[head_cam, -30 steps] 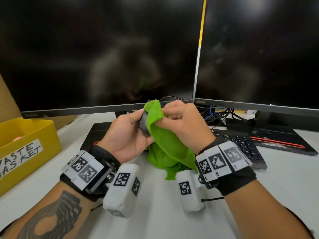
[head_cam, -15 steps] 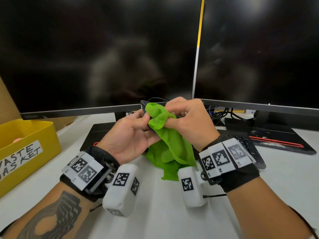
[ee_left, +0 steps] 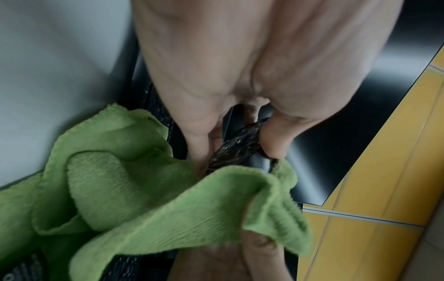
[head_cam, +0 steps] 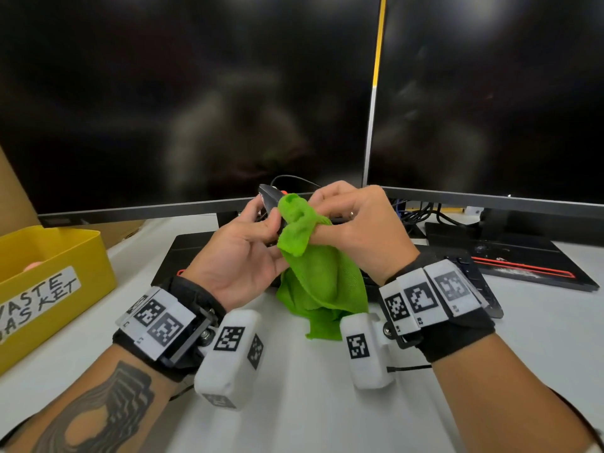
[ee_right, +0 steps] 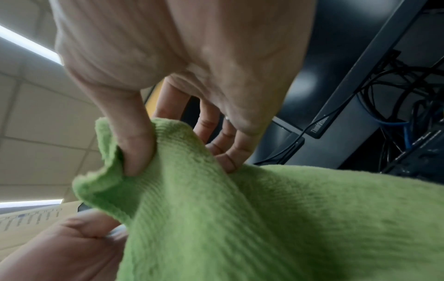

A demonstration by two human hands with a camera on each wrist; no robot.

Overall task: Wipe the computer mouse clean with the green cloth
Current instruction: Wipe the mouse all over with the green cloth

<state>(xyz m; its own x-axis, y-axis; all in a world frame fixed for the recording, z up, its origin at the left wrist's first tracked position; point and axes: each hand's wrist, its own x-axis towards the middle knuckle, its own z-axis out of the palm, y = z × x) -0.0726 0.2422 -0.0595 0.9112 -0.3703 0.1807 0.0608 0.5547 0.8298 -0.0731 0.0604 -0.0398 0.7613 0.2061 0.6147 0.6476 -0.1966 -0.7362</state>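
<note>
My left hand [head_cam: 251,237] holds a black computer mouse [head_cam: 268,201] up in the air in front of the monitors, fingers and thumb curled round its sides. In the left wrist view the mouse [ee_left: 238,150] shows between thumb and fingers, its side speckled with dirt. My right hand [head_cam: 346,217] grips the green cloth [head_cam: 313,273] and presses a bunched part of it against the mouse. The rest of the cloth [ee_left: 134,199] hangs down between my wrists. In the right wrist view my thumb digs into the cloth [ee_right: 240,218]. Most of the mouse is hidden by cloth and fingers.
Two dark monitors [head_cam: 196,93] stand close behind my hands. A black keyboard [head_cam: 480,282] lies below on the white desk [head_cam: 310,403]. At the left is a yellow bin [head_cam: 55,276] labelled waste basket. Cables [head_cam: 421,214] bunch under the right monitor.
Both hands have lifted slightly. The mouse has turned so more of its black top shows above the cloth. The right hand has slid the bunched cloth along the mouse.
</note>
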